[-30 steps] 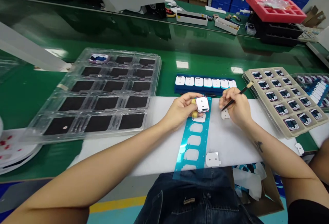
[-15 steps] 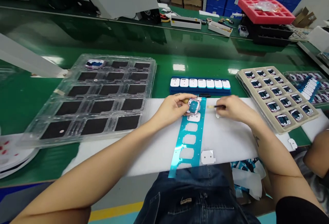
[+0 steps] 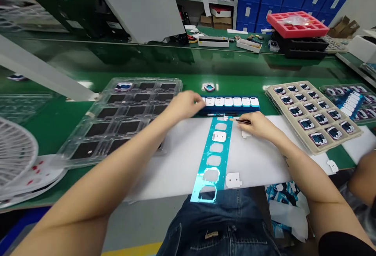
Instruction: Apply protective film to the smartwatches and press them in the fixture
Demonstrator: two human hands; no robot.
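My left hand hovers at the left end of a dark blue strip of white rounded pieces; its fingers are bent together, and anything between them is too small to see. My right hand is closed on tweezers, whose tip is by the top of a teal film strip. One white piece lies on that film, among several cut-out openings. Behind the blue strip, a small framed part rests on the green table. A loose white tab sits beside the film.
A clear tray with dark compartments stands at the left, one part in its back corner. At the right is a beige tray full of parts. A white fan is far left; a person's arm shows far right.
The framed part has gone from my left hand to the table behind the blue strip. My left hand has moved back and left. The tweezers in my right hand are nearer the film. The view has shifted.
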